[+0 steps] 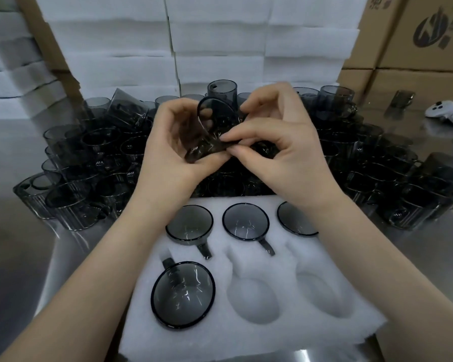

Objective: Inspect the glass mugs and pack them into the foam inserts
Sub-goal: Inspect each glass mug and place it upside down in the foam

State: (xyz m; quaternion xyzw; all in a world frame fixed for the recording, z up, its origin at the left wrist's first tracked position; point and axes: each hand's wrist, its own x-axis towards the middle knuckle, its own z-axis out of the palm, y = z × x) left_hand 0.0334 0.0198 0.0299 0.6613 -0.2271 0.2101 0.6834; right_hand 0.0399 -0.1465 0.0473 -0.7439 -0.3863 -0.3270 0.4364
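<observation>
A smoky grey glass mug (211, 126) is held tilted above the mug pile, its rim facing away. My left hand (168, 150) grips its body from the left. My right hand (277, 147) pinches its base and side from the right. Below lies a white foam insert (251, 333) with six cavities. Three back cavities hold mugs (245, 222), the rightmost partly hidden by my right forearm. The front left cavity holds another mug (182, 293). The front middle cavity (254, 300) and front right cavity (322, 293) are bare foam.
Several loose grey mugs (89, 163) crowd the steel table (13, 246) behind and beside the insert. Stacks of white foam (220, 43) stand at the back, cardboard boxes (416, 40) at the back right. A white controller (445, 113) lies on the far right.
</observation>
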